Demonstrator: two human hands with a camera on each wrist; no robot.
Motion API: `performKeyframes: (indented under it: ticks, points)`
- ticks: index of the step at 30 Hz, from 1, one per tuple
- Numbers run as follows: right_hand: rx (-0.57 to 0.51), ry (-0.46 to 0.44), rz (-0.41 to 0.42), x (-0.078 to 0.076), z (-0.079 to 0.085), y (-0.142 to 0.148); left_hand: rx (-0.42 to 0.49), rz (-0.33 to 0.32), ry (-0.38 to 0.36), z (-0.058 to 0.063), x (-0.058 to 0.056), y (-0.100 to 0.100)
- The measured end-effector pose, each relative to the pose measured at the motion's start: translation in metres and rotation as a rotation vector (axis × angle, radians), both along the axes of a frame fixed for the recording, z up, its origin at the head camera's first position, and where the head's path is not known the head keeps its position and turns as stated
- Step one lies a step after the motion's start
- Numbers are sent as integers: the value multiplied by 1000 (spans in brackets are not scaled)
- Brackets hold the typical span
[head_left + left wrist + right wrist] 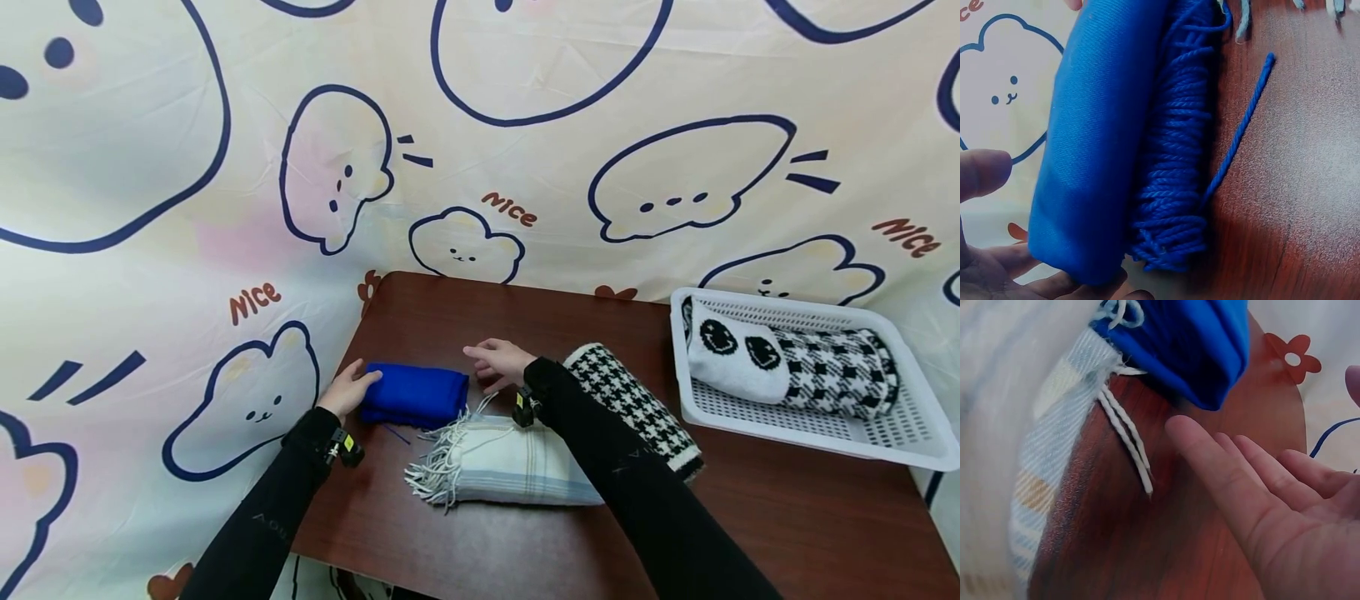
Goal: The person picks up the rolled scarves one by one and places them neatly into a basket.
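Note:
A folded blue scarf [415, 395] with blue twisted fringe [1175, 156] lies on the table. At its left end is my left hand [349, 390]; in the left wrist view its fingers touch the end of the fold, while the thumb [985, 175] stands apart from the cloth. My right hand [501, 362] hovers just past the scarf's right end, its fingers extended and holding nothing, as the right wrist view [1272, 494] shows too. Nearer the front lies a folded pale plaid scarf [517, 467] with white tassels, partly covered by my right forearm.
A black-and-white houndstooth roll [630, 404] lies slanting beyond my right forearm. On the right, a white plastic basket [795, 442] holds rolled black-and-white textiles, one with smiley faces [738, 350]. The brown table [450, 317] meets a printed curtain [525, 167] behind and at left.

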State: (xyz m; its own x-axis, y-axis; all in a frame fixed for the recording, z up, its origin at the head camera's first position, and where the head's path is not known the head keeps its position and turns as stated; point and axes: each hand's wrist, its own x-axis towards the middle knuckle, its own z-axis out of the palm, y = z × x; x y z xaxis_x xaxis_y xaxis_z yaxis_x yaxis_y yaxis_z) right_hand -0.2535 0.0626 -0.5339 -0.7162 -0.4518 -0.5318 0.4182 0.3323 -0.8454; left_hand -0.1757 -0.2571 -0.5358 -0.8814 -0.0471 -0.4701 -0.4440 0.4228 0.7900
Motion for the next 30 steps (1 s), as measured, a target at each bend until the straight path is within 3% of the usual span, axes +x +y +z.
performKeyframes:
  ticks: [13,24,30]
  points:
    - [43,-40,8,0,-16,-6,-32,-8,-17,-5,1,6]
    - [34,-41,56,14,0,-14,-24,6,-34,-10,-1,7]
    - [26,-37,73,17,-1,-18,-42,3,-40,-9,-1,6]
